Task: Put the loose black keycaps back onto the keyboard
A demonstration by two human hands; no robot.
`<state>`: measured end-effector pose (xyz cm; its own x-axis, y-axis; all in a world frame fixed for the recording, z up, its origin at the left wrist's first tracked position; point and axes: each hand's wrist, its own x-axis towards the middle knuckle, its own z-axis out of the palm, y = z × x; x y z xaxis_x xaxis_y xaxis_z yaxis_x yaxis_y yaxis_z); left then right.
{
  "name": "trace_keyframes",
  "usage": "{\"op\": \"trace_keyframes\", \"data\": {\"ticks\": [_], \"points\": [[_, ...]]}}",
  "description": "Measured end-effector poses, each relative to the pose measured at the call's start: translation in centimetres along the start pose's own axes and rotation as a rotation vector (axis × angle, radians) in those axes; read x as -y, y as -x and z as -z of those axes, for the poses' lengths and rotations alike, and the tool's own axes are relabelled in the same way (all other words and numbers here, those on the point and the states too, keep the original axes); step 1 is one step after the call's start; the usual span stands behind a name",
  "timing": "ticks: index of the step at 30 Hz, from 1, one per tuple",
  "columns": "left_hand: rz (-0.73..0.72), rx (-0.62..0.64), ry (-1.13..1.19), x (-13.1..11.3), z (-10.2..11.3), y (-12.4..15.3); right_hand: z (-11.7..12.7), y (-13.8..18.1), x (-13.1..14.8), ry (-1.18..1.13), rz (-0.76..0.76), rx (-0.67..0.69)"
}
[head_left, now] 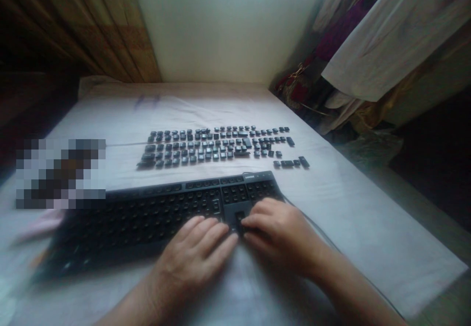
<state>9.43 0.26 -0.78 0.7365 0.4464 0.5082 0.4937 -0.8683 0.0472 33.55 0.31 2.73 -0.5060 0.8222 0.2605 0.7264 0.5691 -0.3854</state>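
A black keyboard point(147, 240) lies slantwise on the white cloth, its sockets bare of most keycaps. My left hand point(196, 250) rests across its front edge with the fingers stretched out and the thumb pointing right. Over the arrow-key area, my right hand point(277, 233) has its thumb and fingers bent together in a pinch; what lies between the fingertips is too small and blurred to name. Beyond the keyboard, loose black keycaps point(200, 150) are laid out in several rows. A smaller group of keycaps point(292, 163) sits at their right end.
White cloth point(368, 218) covers the surface below. A cable point(331, 240) runs along the keyboard's right side. Something pixelated point(61, 174) lies at the left, by a pink cloth point(44, 225). Curtains point(110, 27) and hanging clothes point(371, 46) flank a pale wall point(228, 27).
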Motion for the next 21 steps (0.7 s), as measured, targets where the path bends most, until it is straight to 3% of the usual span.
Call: {"op": "trace_keyframes", "data": {"ticks": [21], "points": [[0.021, -0.002, -0.009, -0.31, -0.71, -0.65, -0.15, 0.19, -0.16, 0.016, 0.021, -0.005]]}}
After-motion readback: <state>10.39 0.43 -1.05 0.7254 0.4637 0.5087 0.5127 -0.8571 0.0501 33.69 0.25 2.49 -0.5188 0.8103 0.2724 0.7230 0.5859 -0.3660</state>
